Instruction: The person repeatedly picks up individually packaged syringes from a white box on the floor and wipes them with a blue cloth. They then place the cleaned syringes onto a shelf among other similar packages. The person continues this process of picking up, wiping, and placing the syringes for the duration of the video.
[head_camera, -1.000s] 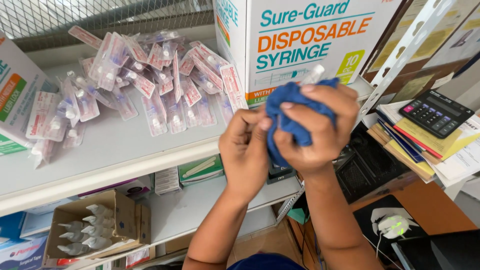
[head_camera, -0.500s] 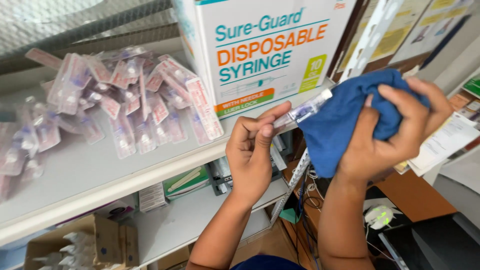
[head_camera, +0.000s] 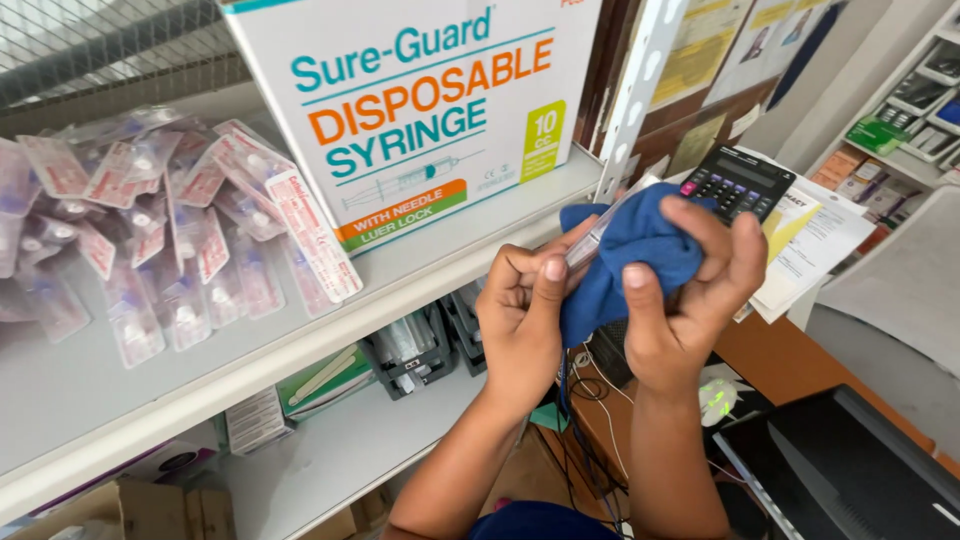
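Your left hand (head_camera: 522, 312) pinches the light, slippery packaged syringe (head_camera: 592, 240) low; right hand (head_camera: 690, 290) fingers clamp the soft blue cloth (head_camera: 625, 255) around it.

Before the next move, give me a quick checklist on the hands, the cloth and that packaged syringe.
1. Left hand pinches the packaged syringe: ok.
2. Right hand grips the blue cloth: ok.
3. Cloth wraps around the syringe pack: ok.
4. Pack seal intact: cannot tell, mostly covered by the cloth.
5. Calculator clear of the hands: cannot tell, it sits right behind them.
6. Loose packets lie settled on the shelf: ok.
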